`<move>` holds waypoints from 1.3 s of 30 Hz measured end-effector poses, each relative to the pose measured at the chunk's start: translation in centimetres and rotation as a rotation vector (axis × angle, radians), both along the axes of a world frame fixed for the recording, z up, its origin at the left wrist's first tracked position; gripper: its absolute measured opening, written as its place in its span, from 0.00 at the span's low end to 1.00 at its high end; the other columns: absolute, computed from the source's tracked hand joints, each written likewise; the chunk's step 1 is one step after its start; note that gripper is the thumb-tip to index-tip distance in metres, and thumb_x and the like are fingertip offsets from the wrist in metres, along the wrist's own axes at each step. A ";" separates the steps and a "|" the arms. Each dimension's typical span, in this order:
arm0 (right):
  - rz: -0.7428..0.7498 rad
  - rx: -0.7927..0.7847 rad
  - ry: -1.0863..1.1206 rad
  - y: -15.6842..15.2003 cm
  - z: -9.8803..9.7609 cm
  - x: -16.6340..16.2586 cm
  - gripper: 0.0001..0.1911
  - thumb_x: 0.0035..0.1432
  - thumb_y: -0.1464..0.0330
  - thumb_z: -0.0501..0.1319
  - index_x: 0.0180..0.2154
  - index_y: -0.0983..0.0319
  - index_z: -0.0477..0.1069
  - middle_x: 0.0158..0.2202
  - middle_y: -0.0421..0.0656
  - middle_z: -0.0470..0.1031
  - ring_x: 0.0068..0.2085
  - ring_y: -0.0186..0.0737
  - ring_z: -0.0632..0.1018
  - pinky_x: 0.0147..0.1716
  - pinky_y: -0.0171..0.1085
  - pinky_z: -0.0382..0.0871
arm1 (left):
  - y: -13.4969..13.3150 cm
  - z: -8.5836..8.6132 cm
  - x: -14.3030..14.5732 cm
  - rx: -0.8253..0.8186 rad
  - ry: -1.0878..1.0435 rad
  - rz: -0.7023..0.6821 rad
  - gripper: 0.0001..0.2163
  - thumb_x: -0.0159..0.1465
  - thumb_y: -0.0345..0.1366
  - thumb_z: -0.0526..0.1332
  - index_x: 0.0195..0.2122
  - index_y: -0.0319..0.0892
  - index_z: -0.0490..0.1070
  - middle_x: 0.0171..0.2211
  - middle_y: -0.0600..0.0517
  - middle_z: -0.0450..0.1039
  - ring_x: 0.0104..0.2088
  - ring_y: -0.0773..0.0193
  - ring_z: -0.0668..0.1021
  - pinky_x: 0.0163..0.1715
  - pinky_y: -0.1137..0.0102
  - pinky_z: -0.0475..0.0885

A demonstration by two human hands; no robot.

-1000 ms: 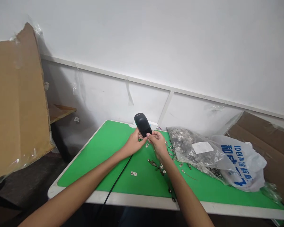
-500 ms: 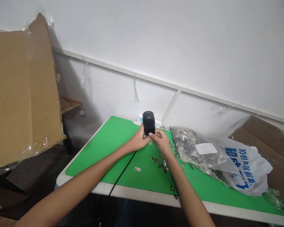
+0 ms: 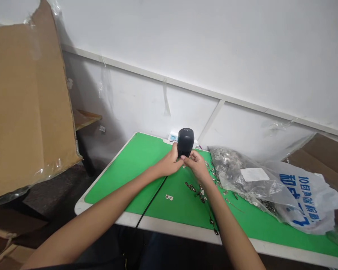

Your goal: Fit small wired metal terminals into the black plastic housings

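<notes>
A black rounded device [image 3: 185, 141] with a row of small light marks on its top stands upright above the far part of the green tabletop. My left hand [image 3: 171, 162] is closed around its lower left side. At its lower front, my right hand [image 3: 196, 165] is closed in a pinch; whatever lies between the fingertips is hidden. A black cable [image 3: 152, 200] runs from below my left hand to the table's front edge. Small metal pieces [image 3: 198, 192] lie in strings beside my right forearm, and a small pale piece with holes [image 3: 169, 197] lies left of them.
To the right, a clear plastic bag [image 3: 242, 176] of metal parts and a white bag with blue lettering [image 3: 307, 198] lie on the green table [image 3: 124, 172]. A power strip [image 3: 173, 137] sits at the wall. A large cardboard sheet [image 3: 30, 108] stands at left.
The view has shifted, so the whole scene sits slightly further right. Both hands stay at the black device, with the right fingers still near its lower front.
</notes>
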State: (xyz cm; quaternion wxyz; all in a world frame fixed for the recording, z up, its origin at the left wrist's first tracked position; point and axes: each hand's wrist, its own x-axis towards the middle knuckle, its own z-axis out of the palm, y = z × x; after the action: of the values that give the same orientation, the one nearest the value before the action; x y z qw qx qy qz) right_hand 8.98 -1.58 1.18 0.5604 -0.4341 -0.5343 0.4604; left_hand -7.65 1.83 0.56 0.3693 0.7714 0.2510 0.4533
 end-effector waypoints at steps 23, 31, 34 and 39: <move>-0.031 -0.041 -0.032 -0.4 0.5 -0.1 0.25 0.42 0.49 0.79 0.30 0.59 0.73 0.28 0.38 0.77 0.28 0.37 0.74 0.33 0.39 0.72 | 0.1 0.1 -0.7 -0.012 0.015 -0.075 0.17 0.71 0.43 0.60 0.55 0.43 0.60 0.47 0.46 0.72 0.49 0.51 0.78 0.50 0.55 0.78; -0.036 0.019 -0.066 -0.6 0.6 -0.1 0.25 0.45 0.48 0.77 0.28 0.58 0.71 0.25 0.37 0.76 0.27 0.37 0.74 0.31 0.39 0.69 | 0.2 0.3 -0.7 -0.029 0.102 -0.068 0.15 0.72 0.45 0.58 0.53 0.44 0.57 0.48 0.45 0.71 0.50 0.50 0.78 0.50 0.55 0.77; -0.038 0.030 -0.076 -0.6 0.8 -0.1 0.25 0.45 0.48 0.77 0.27 0.58 0.70 0.24 0.37 0.74 0.27 0.38 0.74 0.30 0.38 0.68 | 0.2 0.5 -0.7 -0.052 0.107 -0.080 0.16 0.72 0.45 0.59 0.54 0.43 0.57 0.49 0.44 0.71 0.50 0.50 0.78 0.49 0.56 0.77; -0.055 0.047 -0.091 -0.5 0.7 0.1 0.25 0.44 0.47 0.76 0.28 0.58 0.71 0.25 0.37 0.75 0.27 0.38 0.73 0.31 0.39 0.68 | 0.6 0.2 -0.8 -0.065 0.091 -0.098 0.22 0.69 0.43 0.63 0.59 0.41 0.58 0.48 0.43 0.73 0.50 0.49 0.78 0.51 0.55 0.77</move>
State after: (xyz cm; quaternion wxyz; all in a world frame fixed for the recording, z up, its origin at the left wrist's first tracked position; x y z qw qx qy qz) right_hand 9.03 -2.10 1.90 0.5579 -0.4558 -0.5578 0.4121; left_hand -8.48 2.39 0.79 0.4042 0.7901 0.2443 0.3908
